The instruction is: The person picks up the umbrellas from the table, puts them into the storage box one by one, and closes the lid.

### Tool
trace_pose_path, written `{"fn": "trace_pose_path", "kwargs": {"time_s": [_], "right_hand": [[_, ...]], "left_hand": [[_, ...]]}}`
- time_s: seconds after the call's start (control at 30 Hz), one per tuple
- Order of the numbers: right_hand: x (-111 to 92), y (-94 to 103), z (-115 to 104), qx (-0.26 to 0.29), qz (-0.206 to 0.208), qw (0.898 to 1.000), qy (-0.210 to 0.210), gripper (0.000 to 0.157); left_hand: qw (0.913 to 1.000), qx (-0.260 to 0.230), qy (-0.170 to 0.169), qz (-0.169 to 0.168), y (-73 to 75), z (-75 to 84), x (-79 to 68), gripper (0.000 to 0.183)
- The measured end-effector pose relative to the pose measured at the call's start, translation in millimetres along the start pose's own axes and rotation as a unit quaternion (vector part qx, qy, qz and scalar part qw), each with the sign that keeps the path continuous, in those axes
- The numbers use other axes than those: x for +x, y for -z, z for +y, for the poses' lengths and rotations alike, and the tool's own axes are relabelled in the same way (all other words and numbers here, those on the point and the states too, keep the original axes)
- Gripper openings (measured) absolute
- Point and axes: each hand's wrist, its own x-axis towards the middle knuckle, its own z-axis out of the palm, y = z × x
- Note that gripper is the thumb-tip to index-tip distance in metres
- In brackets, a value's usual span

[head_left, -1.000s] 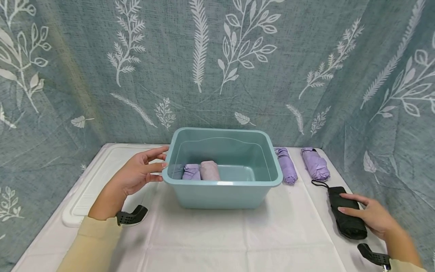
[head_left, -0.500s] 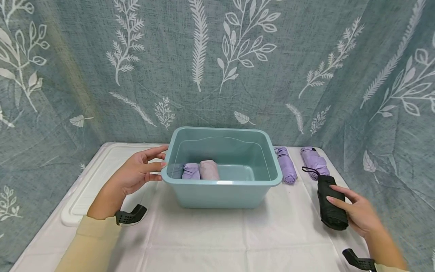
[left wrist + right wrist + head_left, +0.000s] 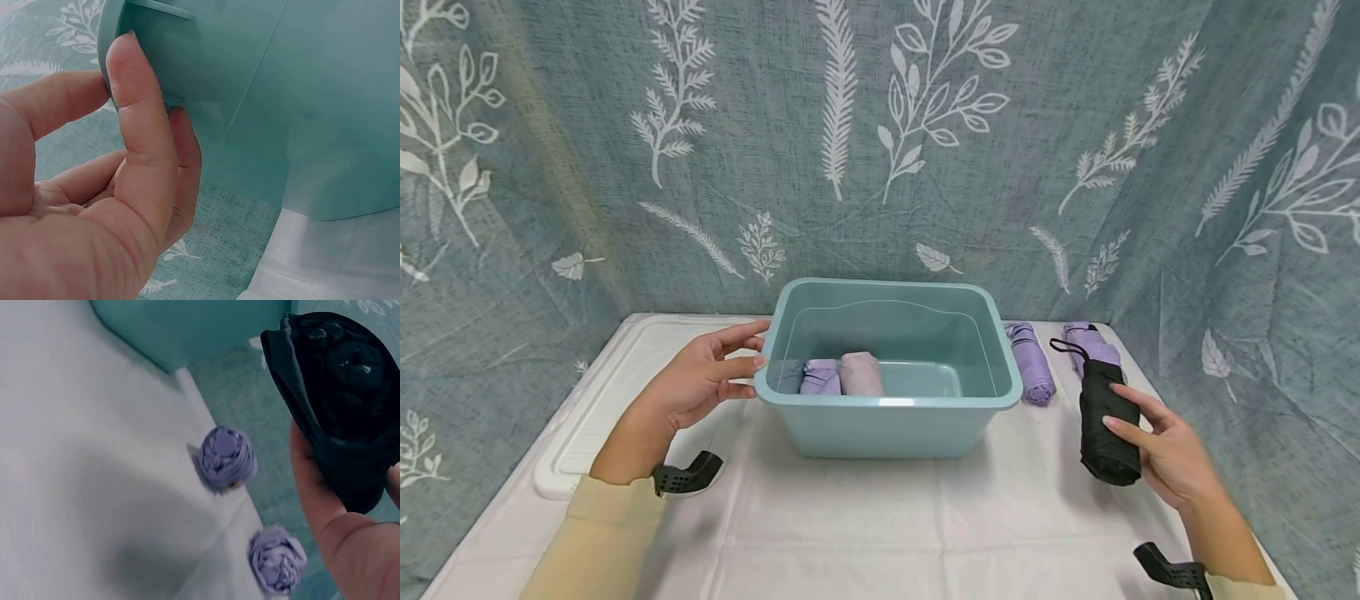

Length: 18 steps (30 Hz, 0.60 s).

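Note:
A blue-green plastic storage bin (image 3: 887, 432) stands at the back middle of the table. My left hand (image 3: 707, 379) grips its left rim; the left wrist view shows the fingers and thumb (image 3: 134, 81) at that rim. Inside the bin lie a purple rolled bundle (image 3: 822, 380) and a pale pink one (image 3: 862, 375). To the right, my right hand (image 3: 1172, 450) holds a black folded umbrella (image 3: 1105, 425), raised off the tablecloth, its wrist loop pointing toward the back. The right wrist view shows the umbrella's end (image 3: 350, 375) up close, some fingers hidden behind it.
Two purple folded umbrellas lie right of the bin: one (image 3: 1032, 367) beside its wall, another (image 3: 1086, 337) partly behind the black umbrella. A white lid (image 3: 587, 433) lies flat on the left. Leaf-patterned curtain (image 3: 880, 167) hangs close behind and along both sides.
My right hand has lifted the black umbrella from the right side of the table and carried it left and slightly toward the back. The left hand stays on the bin's rim.

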Motion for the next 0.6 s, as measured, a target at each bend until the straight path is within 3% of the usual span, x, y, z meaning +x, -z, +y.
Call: {"fn": "trace_pose_path", "kwargs": {"time_s": [0.33,0.6], "right_hand": [[5.9,-17.5,-6.8,-0.006,0.012,1.0,0.027,0.06],[7.5,-31.4,-13.3,-0.008,0.015,0.998,0.056,0.055]], "left_hand": [[1.0,0.001,-0.002,-0.001,1.1,-2.5,2.2,0.07],[1.0,-0.004,-0.005,-0.004,0.5,-1.5,-0.4,0.07]]}}
